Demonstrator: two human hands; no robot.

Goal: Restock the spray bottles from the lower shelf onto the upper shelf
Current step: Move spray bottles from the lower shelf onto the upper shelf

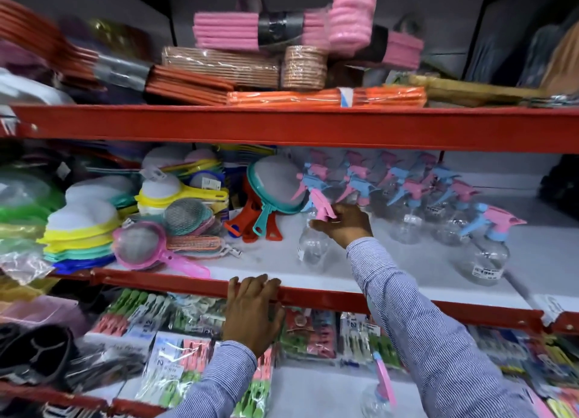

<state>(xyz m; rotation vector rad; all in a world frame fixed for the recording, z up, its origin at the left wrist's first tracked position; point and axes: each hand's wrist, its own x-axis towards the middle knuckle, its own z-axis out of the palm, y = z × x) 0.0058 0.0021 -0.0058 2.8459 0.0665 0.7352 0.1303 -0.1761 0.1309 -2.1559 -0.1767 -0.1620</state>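
- Reaching up onto the middle shelf (407,267), the right hand (343,225) is closing its fingers around the pink trigger head of a clear spray bottle (313,245), which is standing upright on the white shelf surface just right of the teal sieve (275,184).
- The left hand (253,311) is resting on the red front rail (313,297) of that same shelf, its fingers curling over the top edge and gripping nothing but the rail.
- Both arms are showing blue-and-white striped sleeves (438,339).
- More spray bottles (407,198) with pink and blue trigger heads are standing in rows behind and to the right of the held one, deep on the middle shelf.
- One further bottle (488,251) is standing apart near the front right, its pink and blue head pointing right.
- Another spray bottle (379,392) is sitting on the shelf below, near the bottom edge of the head view, only partly showing beside the right sleeve.
- Stacks of coloured plastic strainers (84,229) are filling the left half of the middle shelf, with a pink one (141,248) lying in front.
- Packets of clothes pegs (175,364) are lying on the shelf below the left hand.
- Pink bundles (225,31) and orange sticks (313,98) are piling on the top shelf, above the upper red rail (282,126).
- Much of the left edge is blurring, so finer detail there is impossible to tell.
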